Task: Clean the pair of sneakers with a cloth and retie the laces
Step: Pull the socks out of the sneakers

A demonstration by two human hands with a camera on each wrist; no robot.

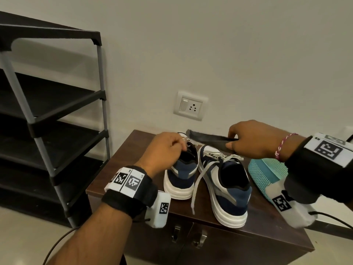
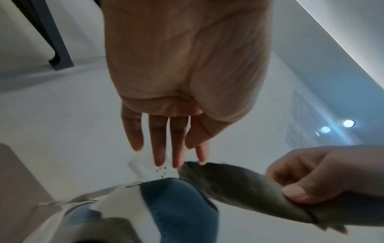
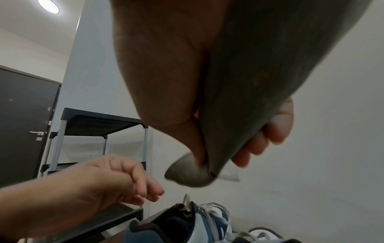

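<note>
Pointing leftward, cloth (image 1: 208, 138) lying level

**Left hand over the sneaker, cloth held alongside**

The left hand (image 2: 182, 65) hangs palm-first before the camera, fingers (image 2: 160, 148) straight and slightly spread, holding nothing. Their tips reach toward the near end of a grey cloth (image 2: 239, 185); whether they touch it is unclear. The right hand (image 2: 324, 177) pinches the cloth between thumb and fingers. Below lies a blue-and-white sneaker (image 2: 176, 208), blurred. A wall socket (image 2: 160, 171) shows behind the fingertips.
</note>
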